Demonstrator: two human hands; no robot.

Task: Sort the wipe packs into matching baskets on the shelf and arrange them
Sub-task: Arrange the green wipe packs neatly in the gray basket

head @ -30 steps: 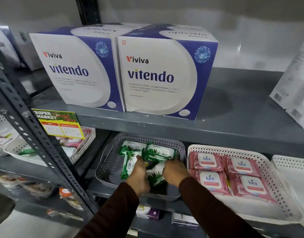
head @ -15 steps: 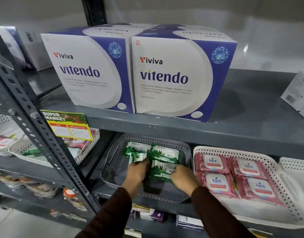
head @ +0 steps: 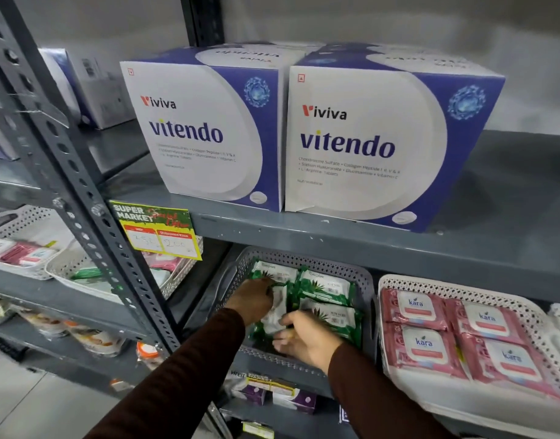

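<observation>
A grey perforated basket (head: pixel 365 282) on the lower shelf holds several green-and-white wipe packs (head: pixel 327 288). My left hand (head: pixel 253 299) reaches in from the left and grips the top of a near-left green pack (head: pixel 274 318), which lies lengthwise. My right hand (head: pixel 304 339) rests on that pack's lower end near the basket's front wall, fingers curled on it. To the right, a white basket (head: pixel 462 286) holds several pink Kara wipe packs (head: pixel 421 343) laid flat in rows.
Two large blue-and-white Vitendo boxes (head: pixel 361 144) stand on the shelf above. A slanted grey perforated upright (head: pixel 82 198) crosses the left side. Beyond it are white baskets (head: pixel 66 264) with mixed pink and green packs. A yellow price tag (head: pixel 160 231) hangs on the shelf edge.
The camera has moved closer and to the left. Both hands stayed inside the grey basket, shifting the near-left green pack; my left hand moved up toward the back row.
</observation>
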